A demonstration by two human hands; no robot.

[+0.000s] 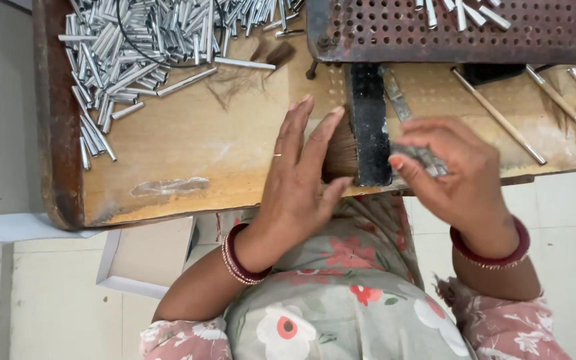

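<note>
My left hand (299, 177) lies flat on the wooden bench, fingers stretched over a fan of brown bristle hair (341, 155) that butts against a black upright block (369, 127). My right hand (451, 172) is on the other side of the block, its fingers curled around a grey metal strip (408, 127) that runs along the block. Both wrists wear dark red bangles.
A large heap of small silver metal tubes (141, 40) covers the bench's back left. A rusty perforated metal plate (461, 30) lies at the back right. Thin wooden-handled sticks (498, 117) lie to the right. A white box (148, 257) stands on the floor below.
</note>
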